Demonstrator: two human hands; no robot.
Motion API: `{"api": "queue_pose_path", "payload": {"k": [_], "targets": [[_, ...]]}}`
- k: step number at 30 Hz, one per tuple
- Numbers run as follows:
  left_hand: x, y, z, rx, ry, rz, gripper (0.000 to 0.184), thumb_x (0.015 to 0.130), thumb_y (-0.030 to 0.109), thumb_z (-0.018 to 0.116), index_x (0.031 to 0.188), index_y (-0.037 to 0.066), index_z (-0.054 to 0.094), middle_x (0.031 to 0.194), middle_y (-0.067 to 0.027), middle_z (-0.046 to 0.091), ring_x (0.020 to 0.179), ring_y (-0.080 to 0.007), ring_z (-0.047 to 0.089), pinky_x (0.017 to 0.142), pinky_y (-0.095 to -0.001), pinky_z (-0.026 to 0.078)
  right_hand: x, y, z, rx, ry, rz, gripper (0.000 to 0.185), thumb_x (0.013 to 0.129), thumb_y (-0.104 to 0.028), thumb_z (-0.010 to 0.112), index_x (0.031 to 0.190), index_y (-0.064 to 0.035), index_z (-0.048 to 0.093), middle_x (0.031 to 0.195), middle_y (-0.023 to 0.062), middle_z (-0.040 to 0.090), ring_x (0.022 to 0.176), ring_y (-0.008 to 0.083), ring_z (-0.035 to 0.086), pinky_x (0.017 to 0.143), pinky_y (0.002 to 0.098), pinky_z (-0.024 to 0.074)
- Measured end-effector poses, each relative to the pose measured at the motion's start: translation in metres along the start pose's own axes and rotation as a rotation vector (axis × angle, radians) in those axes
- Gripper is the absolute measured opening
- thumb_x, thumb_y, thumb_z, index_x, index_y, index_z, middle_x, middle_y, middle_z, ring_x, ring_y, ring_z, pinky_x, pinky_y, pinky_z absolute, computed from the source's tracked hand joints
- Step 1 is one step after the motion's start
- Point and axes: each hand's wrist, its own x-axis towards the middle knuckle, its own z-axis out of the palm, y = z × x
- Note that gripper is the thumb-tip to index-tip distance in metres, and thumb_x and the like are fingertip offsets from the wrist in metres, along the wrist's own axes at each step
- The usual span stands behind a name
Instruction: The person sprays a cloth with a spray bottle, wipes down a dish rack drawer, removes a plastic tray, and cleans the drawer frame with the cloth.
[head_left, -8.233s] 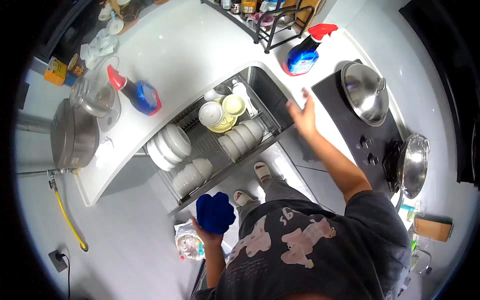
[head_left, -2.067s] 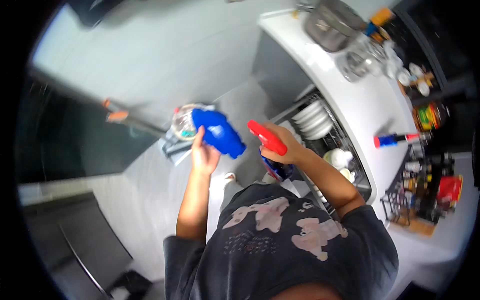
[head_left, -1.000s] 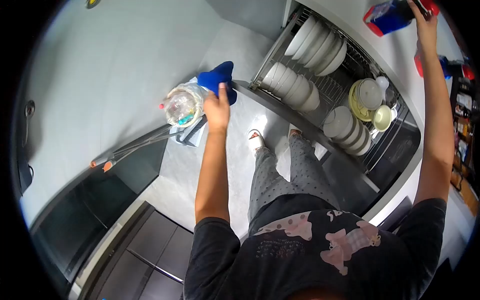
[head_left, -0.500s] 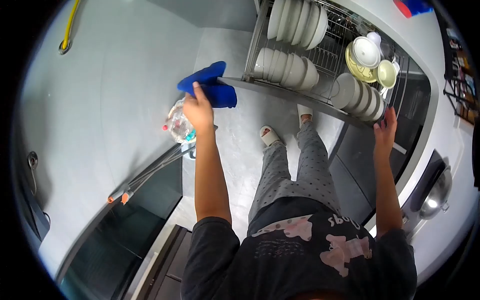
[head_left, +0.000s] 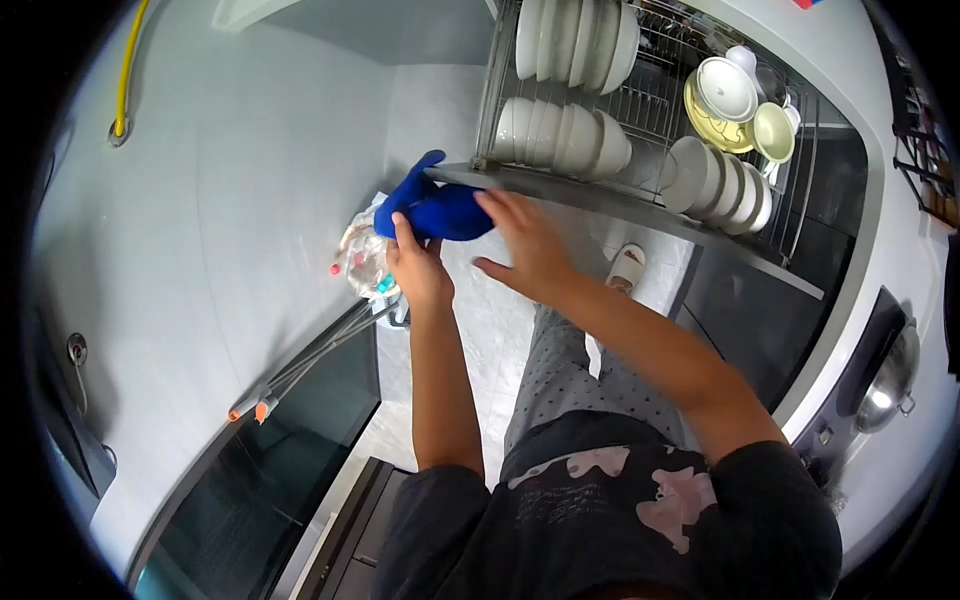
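Note:
A blue cloth [head_left: 445, 212] hangs folded in my left hand [head_left: 420, 268], whose thumb and fingers pinch its lower edge. My right hand [head_left: 528, 245] is at the cloth's right end, fingers spread and slightly blurred; its fingertips overlap the cloth, and whether they press on it I cannot tell. Just behind the cloth runs the front edge of a pulled-out dish drawer [head_left: 600, 198]. White plates [head_left: 578, 42] and white bowls [head_left: 562, 137] stand in its rack, with more bowls [head_left: 722, 187] to the right, near a pale yellow cup [head_left: 771, 132].
A lined trash bin [head_left: 362, 255] stands on the floor behind my left hand, with grey poles with orange ends [head_left: 315, 362] leaning below it. The white counter [head_left: 858, 215] curves round the drawer. A lidded pan [head_left: 888, 378] is on the hob at the right.
My right hand has left the drawer's right end and come across to the cloth. The spray bottle it held earlier is now on the counter, almost out of view. My left hand still holds the cloth.

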Motion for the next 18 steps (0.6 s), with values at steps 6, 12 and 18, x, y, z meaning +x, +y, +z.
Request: {"api": "queue_pose_path", "payload": {"k": [6, 12, 18], "targets": [[0.011, 0.001, -0.001, 0.015, -0.013, 0.014, 0.029, 0.095, 0.026, 0.052, 0.112, 0.002, 0.051, 0.105, -0.0104, 0.058, 0.093, -0.0176, 0.060, 0.078, -0.0323, 0.052, 0.039, 0.011, 0.030, 0.023, -0.113, 0.115, 0.039, 0.074, -0.016, 0.068, 0.108, -0.0037, 0.052, 0.096, 0.0170, 0.064, 0.097, 0.0342, 0.059, 0.081, 0.0419, 0.0474], [0.040, -0.020, 0.021, 0.056, 0.108, 0.091, 0.046, 0.088, 0.010, 0.062, 0.124, 0.005, 0.034, 0.091, -0.0060, 0.057, 0.081, -0.0127, 0.057, 0.067, -0.0250, 0.049, 0.053, 0.022, 0.035, -0.019, 0.128, 0.136, 0.033, 0.080, -0.015, 0.063, 0.109, -0.0063, 0.049, 0.089, 0.0161, 0.064, 0.076, 0.0333, 0.063, 0.062, 0.0413, 0.0505], [0.057, -0.038, 0.000, 0.260, -0.006, 0.284, 0.043, 0.086, 0.008, 0.064, 0.123, 0.004, 0.042, 0.084, -0.0042, 0.057, 0.079, -0.0105, 0.056, 0.066, -0.0237, 0.048, 0.067, 0.010, 0.020, -0.191, 0.084, 0.189, 0.035, 0.077, -0.007, 0.061, 0.111, -0.0140, 0.055, 0.111, 0.0088, 0.059, 0.083, 0.0295, 0.063, 0.065, 0.0372, 0.0516]]}}
